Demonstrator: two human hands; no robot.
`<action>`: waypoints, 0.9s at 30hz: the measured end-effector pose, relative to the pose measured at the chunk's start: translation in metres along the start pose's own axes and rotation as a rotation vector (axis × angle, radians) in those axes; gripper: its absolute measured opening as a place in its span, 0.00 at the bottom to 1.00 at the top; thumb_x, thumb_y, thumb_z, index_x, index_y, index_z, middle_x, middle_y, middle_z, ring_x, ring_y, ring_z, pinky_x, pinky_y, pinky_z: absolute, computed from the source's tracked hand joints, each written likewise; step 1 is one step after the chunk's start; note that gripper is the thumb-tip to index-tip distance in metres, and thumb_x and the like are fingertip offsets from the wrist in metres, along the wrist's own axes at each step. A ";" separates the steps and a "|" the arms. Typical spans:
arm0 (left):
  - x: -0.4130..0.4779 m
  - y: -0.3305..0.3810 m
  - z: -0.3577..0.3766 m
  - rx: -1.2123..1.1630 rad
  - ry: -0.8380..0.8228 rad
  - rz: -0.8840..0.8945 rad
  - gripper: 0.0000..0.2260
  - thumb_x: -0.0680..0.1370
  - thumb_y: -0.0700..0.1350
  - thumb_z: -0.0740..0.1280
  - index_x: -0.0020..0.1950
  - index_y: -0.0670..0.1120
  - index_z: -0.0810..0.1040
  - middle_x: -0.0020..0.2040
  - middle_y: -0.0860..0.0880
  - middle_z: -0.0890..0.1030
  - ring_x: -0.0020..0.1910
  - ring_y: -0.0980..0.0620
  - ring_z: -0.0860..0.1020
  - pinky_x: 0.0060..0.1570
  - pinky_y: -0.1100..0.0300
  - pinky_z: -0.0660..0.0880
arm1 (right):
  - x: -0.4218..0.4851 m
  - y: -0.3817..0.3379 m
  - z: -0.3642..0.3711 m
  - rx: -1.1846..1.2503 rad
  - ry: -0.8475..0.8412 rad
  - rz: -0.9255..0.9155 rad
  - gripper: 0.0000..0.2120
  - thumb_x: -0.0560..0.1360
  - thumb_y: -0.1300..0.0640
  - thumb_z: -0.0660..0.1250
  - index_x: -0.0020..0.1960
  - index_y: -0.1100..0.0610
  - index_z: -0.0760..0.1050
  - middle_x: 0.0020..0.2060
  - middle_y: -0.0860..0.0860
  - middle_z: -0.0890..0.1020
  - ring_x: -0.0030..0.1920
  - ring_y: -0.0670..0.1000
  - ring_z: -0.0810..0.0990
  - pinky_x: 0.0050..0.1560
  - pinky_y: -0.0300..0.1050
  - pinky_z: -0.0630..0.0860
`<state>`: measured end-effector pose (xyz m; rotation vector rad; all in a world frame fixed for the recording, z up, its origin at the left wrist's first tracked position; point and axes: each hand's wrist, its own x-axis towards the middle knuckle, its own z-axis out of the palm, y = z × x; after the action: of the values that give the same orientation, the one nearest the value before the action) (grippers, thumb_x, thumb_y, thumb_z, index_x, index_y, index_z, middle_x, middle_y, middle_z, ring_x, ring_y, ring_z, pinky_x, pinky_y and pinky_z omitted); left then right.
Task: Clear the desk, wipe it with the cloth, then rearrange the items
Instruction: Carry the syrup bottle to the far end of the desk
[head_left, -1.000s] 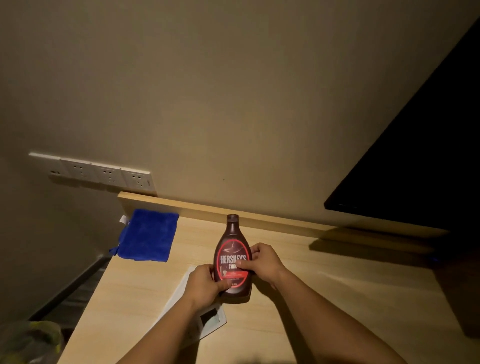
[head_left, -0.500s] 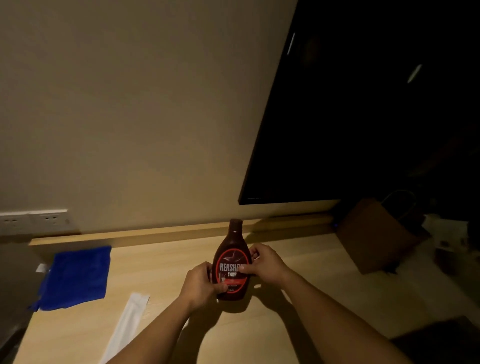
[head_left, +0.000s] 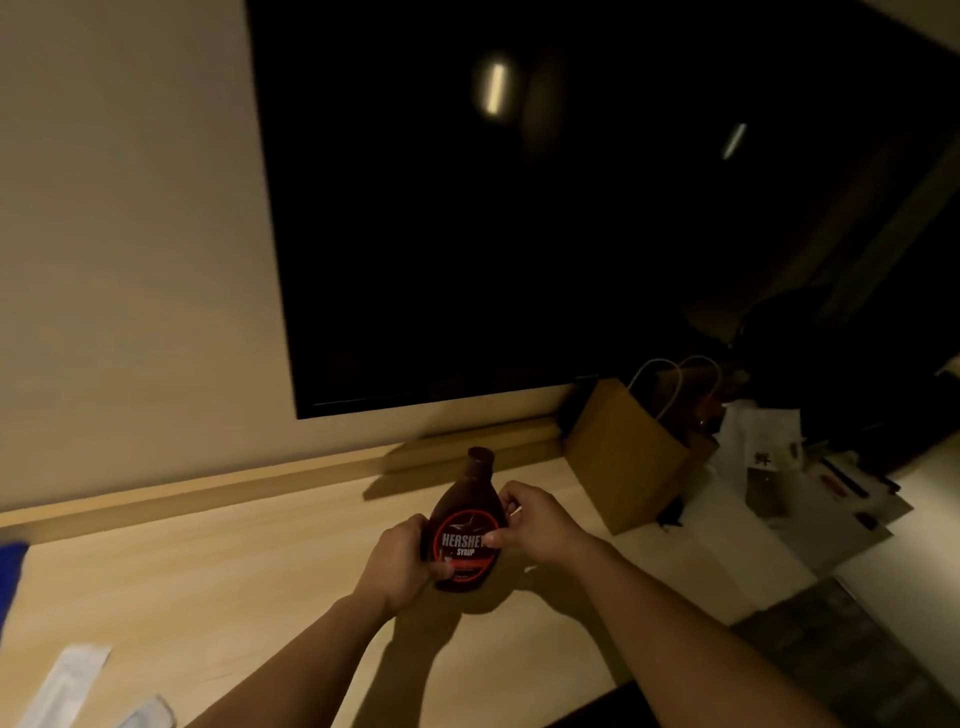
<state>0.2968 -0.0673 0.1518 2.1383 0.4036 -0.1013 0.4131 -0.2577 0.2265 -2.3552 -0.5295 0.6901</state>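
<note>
Dimly lit desk (head_left: 234, 582), black screen (head_left: 519, 234) above, left hand (head_left: 400, 566), right hand (head_left: 537, 522) gripping syrup bottle (head_left: 470, 496)

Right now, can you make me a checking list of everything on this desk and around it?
Surface: light wooden desk, dim, shadows under the arms.
Job's things: syrup bottle upright between the hands; blue cloth at the left edge, mostly out of view.
Clutter: white packets bottom left; brown paper bag and papers on the right.
Grippers: left hand and right hand both grip the bottle.
Cables: nothing seen.
Surroundings: black screen on a beige wall.
</note>
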 end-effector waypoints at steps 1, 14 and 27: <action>0.008 0.009 0.011 0.009 0.010 0.008 0.21 0.71 0.48 0.82 0.58 0.50 0.76 0.54 0.51 0.84 0.52 0.50 0.82 0.52 0.55 0.80 | 0.004 0.010 -0.011 -0.005 0.002 -0.012 0.17 0.71 0.60 0.80 0.47 0.53 0.72 0.48 0.52 0.84 0.50 0.54 0.86 0.52 0.52 0.84; 0.129 0.062 0.126 -0.082 0.230 -0.048 0.17 0.74 0.42 0.79 0.55 0.53 0.75 0.49 0.58 0.79 0.48 0.57 0.78 0.43 0.68 0.70 | 0.112 0.120 -0.094 -0.085 0.051 -0.142 0.19 0.69 0.60 0.82 0.52 0.52 0.74 0.49 0.47 0.83 0.52 0.50 0.82 0.54 0.56 0.82; 0.175 0.020 0.146 -0.053 0.251 -0.097 0.10 0.81 0.45 0.73 0.55 0.55 0.73 0.53 0.54 0.80 0.53 0.58 0.79 0.51 0.65 0.75 | 0.160 0.151 -0.059 -0.107 0.054 -0.153 0.17 0.72 0.60 0.79 0.54 0.47 0.75 0.53 0.45 0.82 0.55 0.49 0.81 0.55 0.49 0.80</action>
<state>0.4799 -0.1546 0.0457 2.0844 0.6496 0.1229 0.6027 -0.3111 0.1121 -2.3944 -0.7307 0.5393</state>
